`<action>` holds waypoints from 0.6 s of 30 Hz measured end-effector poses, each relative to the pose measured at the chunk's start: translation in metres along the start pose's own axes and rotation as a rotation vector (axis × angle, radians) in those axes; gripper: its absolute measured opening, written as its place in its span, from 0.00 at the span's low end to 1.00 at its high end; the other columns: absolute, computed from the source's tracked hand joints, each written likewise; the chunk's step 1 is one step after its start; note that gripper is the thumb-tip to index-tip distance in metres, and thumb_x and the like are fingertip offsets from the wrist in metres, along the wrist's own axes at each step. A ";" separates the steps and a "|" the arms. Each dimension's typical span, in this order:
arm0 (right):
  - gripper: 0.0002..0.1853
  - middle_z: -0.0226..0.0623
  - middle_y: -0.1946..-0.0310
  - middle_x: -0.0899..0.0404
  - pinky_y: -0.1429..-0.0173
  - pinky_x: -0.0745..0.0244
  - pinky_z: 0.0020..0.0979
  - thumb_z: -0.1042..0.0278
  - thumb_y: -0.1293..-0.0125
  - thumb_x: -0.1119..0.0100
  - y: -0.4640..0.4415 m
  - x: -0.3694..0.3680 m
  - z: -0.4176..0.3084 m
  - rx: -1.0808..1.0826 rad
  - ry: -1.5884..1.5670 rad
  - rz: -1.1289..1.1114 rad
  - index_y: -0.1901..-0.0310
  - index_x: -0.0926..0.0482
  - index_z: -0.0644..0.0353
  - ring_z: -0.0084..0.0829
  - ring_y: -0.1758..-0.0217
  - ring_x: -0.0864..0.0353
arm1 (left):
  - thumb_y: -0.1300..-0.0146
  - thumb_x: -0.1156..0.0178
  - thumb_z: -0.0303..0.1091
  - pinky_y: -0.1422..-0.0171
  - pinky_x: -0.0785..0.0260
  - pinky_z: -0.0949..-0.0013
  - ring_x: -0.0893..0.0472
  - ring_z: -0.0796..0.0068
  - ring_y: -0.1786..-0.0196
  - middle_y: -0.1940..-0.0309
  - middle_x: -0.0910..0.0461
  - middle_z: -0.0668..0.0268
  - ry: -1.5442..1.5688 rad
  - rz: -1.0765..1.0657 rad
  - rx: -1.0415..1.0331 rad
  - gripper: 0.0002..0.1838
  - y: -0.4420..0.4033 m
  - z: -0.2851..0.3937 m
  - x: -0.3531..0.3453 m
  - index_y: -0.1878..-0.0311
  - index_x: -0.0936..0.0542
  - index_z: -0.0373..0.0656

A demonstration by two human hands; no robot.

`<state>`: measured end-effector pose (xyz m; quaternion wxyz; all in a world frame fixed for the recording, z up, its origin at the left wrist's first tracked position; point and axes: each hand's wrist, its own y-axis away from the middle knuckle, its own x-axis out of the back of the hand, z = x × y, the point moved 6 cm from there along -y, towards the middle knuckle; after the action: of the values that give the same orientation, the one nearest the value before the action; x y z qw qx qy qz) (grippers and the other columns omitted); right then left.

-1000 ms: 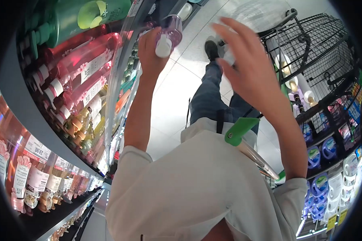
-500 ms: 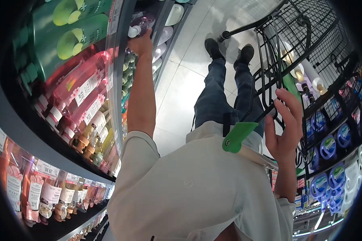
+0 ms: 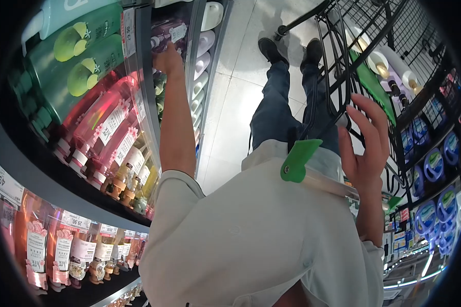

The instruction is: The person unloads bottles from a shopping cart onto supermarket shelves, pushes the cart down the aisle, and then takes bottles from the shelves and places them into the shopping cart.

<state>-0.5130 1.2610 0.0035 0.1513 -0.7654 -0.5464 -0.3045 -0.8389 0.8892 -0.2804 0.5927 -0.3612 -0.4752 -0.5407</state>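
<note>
My left hand (image 3: 168,60) reaches down to a shelf on the left, its fingers curled at the near end of a purple bottle (image 3: 173,31) with a white label. Part of the grip is hidden behind the hand. My right hand (image 3: 366,140) is raised beside the shopping cart (image 3: 338,66), fingers curved and apart with nothing between them. Below it, the wrist crosses over the cart's handle bar (image 3: 325,184), which has a green end piece (image 3: 299,161). Inside the cart lie pale bottles (image 3: 379,64) with gold-coloured caps.
Green bottles (image 3: 87,66) and pink bottles (image 3: 107,128) lie on the upper left shelf. Several peach-coloured bottles (image 3: 36,240) stand below. White bottles (image 3: 200,66) line the shelf edge beside the tiled floor (image 3: 223,117). Purple-blue containers (image 3: 435,163) hang or stand at the right.
My left hand has shifted slightly left and down in view, and the purple bottle's label now shows. The right hand stays open by the cart. The whole view has shifted a little.
</note>
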 end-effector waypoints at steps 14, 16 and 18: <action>0.25 0.48 0.40 0.21 0.38 0.23 0.41 0.81 0.46 0.29 0.017 0.011 0.006 -0.050 0.001 0.069 0.44 0.17 0.63 0.47 0.39 0.20 | 0.42 0.27 0.53 0.27 0.34 0.53 0.25 0.41 0.31 0.30 0.28 0.39 0.024 -0.024 0.024 0.49 0.008 0.008 0.023 0.26 0.34 0.29; 0.26 0.48 0.36 0.24 0.32 0.27 0.44 0.81 0.48 0.27 0.054 0.047 0.010 -0.105 0.230 0.133 0.44 0.17 0.63 0.49 0.34 0.23 | 0.40 0.26 0.42 0.30 0.32 0.58 0.21 0.50 0.36 0.36 0.22 0.45 0.344 -0.130 -0.116 0.42 0.034 0.045 0.040 0.28 0.32 0.28; 0.25 0.49 0.33 0.25 0.26 0.32 0.45 0.80 0.41 0.29 0.113 0.096 0.034 -0.349 0.415 0.288 0.41 0.19 0.61 0.50 0.30 0.26 | 0.39 0.27 0.32 0.34 0.29 0.64 0.19 0.60 0.43 0.44 0.19 0.53 0.679 -0.285 0.039 0.36 0.055 0.031 0.026 0.31 0.29 0.28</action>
<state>-0.3770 1.3108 0.0495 0.1674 -0.7708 -0.3293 -0.5191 -0.7914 0.9194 -0.2417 0.6423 -0.0798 -0.3072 -0.6976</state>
